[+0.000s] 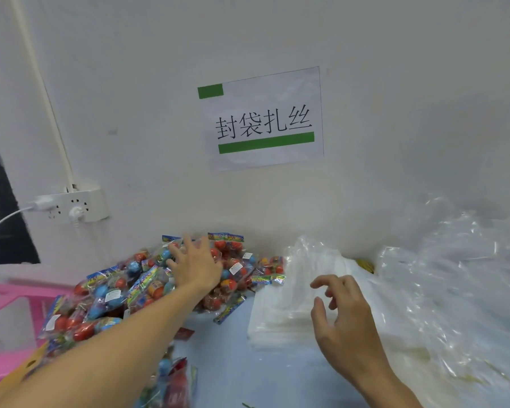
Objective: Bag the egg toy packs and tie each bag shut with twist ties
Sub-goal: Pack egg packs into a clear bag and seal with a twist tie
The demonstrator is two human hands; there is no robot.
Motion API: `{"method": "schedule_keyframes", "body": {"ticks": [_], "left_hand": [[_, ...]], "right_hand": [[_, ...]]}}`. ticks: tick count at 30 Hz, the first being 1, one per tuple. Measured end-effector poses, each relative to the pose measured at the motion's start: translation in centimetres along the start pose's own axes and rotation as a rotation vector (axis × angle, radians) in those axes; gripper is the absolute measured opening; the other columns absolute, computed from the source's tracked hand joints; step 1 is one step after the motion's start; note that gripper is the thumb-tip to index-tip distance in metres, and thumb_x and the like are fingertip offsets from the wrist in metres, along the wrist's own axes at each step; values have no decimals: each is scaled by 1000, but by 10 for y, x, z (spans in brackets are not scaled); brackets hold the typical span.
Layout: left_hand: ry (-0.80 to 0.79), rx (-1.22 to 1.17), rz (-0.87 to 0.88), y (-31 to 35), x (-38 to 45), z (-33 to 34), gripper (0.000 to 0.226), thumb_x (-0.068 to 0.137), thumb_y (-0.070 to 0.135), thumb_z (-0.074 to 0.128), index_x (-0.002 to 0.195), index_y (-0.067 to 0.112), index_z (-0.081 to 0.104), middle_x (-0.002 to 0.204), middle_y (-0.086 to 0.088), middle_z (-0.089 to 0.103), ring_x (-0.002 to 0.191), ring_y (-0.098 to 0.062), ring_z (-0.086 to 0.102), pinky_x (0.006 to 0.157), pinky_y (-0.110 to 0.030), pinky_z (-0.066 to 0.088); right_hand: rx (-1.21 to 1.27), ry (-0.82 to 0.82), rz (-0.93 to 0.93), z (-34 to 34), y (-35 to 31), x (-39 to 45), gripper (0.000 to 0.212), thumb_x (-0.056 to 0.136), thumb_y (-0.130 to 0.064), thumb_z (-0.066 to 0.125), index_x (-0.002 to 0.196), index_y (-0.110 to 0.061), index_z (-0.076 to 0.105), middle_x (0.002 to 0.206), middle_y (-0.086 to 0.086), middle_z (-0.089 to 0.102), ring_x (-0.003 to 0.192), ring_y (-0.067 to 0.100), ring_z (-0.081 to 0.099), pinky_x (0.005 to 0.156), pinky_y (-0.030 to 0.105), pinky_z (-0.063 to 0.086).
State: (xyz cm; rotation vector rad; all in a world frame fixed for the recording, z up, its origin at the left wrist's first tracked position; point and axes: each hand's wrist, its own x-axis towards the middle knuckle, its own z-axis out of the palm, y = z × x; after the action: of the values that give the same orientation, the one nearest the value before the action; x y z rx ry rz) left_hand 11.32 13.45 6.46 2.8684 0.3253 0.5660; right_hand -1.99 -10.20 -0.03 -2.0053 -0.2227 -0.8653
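A heap of egg toy packs (112,293), clear packets of red, blue and orange eggs with bright header cards, covers the left and middle of the table. My left hand (196,265) reaches over the far part of the heap, fingers spread on a pack by the wall. A flat stack of white plastic bags (280,319) lies right of the heap. My right hand (340,313) hovers above that stack, fingers loosely curled, holding nothing. One more pack (171,381) lies near the front edge.
Crumpled clear plastic (460,275) piles up on the right. A pink plastic stool or crate (9,293) stands at the left. A white power strip (77,206) with a cable hangs on the wall. A paper sign (265,119) is taped above the table.
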Motion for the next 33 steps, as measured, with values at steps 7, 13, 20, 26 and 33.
{"method": "schedule_keyframes", "body": {"ticks": [7, 13, 20, 26, 33], "left_hand": [[-36, 297, 153, -30, 14, -3, 44, 99, 33, 55, 139, 30, 38, 137, -12, 51, 127, -37, 47, 99, -48, 45], [151, 304, 275, -18, 0, 4, 32, 100, 20, 47, 131, 20, 43, 119, -11, 62, 112, -31, 55, 81, -38, 51], [309, -243, 138, 11, -11, -26, 24, 96, 15, 53, 119, 16, 52, 81, -10, 65, 79, -29, 62, 61, -39, 52], [438, -1022, -298, 37, -57, -47, 15, 91, 8, 57, 97, 22, 56, 82, 2, 61, 63, -11, 54, 50, -26, 39], [333, -1488, -437, 52, -137, -9, 24, 92, 13, 62, 102, 34, 63, 89, 11, 66, 79, -8, 63, 59, -26, 46]], "right_hand": [[19, -16, 15, 0, 1, 1, 32, 91, -14, 61, 96, -45, 53, 101, -25, 46, 100, -3, 51, 69, 14, 40], [29, -40, 34, 1, -1, 0, 31, 92, -15, 60, 97, -44, 54, 102, -26, 45, 101, -3, 51, 68, 14, 41], [28, -58, 73, 0, -4, -2, 30, 92, -14, 61, 96, -44, 54, 98, -20, 49, 96, -3, 52, 66, 13, 42], [35, -99, 104, 0, -10, -3, 32, 92, -12, 61, 94, -44, 55, 93, -14, 56, 90, -1, 55, 64, 11, 43], [239, -138, 251, 6, -18, -4, 23, 93, -12, 63, 95, -35, 69, 80, -9, 73, 82, 4, 68, 70, 11, 50]]}}
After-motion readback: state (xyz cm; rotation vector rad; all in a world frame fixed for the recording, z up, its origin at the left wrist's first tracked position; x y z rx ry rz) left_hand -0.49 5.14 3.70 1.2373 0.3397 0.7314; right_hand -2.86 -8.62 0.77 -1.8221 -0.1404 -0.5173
